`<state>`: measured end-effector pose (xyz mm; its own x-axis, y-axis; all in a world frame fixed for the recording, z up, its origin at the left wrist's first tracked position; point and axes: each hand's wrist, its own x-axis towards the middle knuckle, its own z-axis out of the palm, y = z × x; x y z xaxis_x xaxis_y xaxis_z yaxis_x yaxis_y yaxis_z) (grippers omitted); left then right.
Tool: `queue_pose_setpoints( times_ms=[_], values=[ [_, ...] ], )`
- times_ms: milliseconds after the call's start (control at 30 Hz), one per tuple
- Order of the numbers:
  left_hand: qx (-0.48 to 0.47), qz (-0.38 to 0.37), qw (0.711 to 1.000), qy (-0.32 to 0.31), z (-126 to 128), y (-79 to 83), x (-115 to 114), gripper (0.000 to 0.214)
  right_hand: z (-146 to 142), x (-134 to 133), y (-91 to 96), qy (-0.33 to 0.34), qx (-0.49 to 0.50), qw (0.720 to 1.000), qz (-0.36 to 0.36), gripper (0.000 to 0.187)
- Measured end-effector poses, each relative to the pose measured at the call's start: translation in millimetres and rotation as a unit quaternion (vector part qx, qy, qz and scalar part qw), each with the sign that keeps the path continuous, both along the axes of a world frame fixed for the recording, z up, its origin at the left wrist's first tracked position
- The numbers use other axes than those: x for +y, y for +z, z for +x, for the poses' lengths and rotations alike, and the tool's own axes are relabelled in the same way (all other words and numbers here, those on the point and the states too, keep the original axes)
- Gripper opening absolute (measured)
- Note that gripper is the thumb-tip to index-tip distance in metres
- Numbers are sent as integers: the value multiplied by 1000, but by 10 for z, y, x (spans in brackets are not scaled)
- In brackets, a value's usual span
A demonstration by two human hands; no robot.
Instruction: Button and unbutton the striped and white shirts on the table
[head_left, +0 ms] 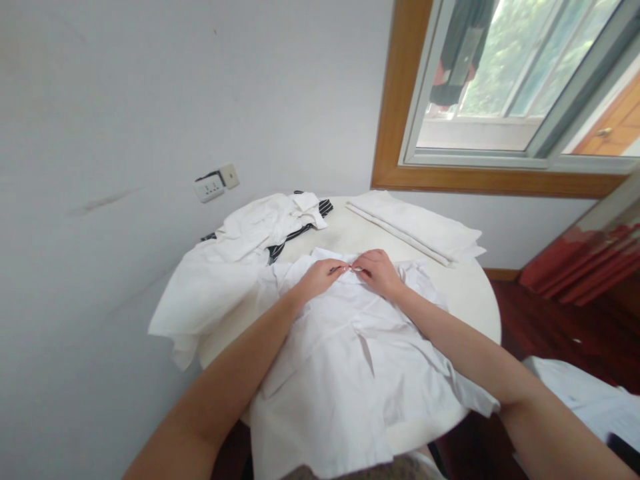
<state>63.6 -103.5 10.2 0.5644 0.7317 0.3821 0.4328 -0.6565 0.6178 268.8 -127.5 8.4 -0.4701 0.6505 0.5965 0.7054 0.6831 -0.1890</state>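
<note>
A white shirt (325, 373) lies spread on the round table, collar end away from me, and its lower part hangs over the near edge. At the collar, my left hand (320, 277) is closed in a pinch on the fabric. My right hand (380, 272) pinches the same spot from the other side, and the fingertips of both hands almost meet. What exactly sits between the fingertips is too small to make out. A sleeve of the shirt reaches out to the right beneath my right forearm.
A folded white garment (415, 223) lies at the table's (483, 307) back right. White clothes (215, 280) with black striped cloth (290, 237) are heaped at the left, partly overhanging the edge. A wall with a socket (210, 188) and a window (500, 80) stand behind.
</note>
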Motion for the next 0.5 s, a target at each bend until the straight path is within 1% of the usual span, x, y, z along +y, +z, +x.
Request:
queue_pose_setpoints(
  times_ms=[200,300,367,500],
  values=[
    [11,30,999,24,19,-21,5,27,0,13,-15,-4,6,1000,-2,19],
    [8,39,998,37,23,-12,-4,25,2,-6,8,-6,7,1000,-11,25],
    [-6,38,998,52,22,8,-19,24,6,-30,35,-9,5,1000,-14,27],
    [-49,21,996,68,22,41,-52,25,6,-64,74,-29,27,999,-19,23]
  ],
)
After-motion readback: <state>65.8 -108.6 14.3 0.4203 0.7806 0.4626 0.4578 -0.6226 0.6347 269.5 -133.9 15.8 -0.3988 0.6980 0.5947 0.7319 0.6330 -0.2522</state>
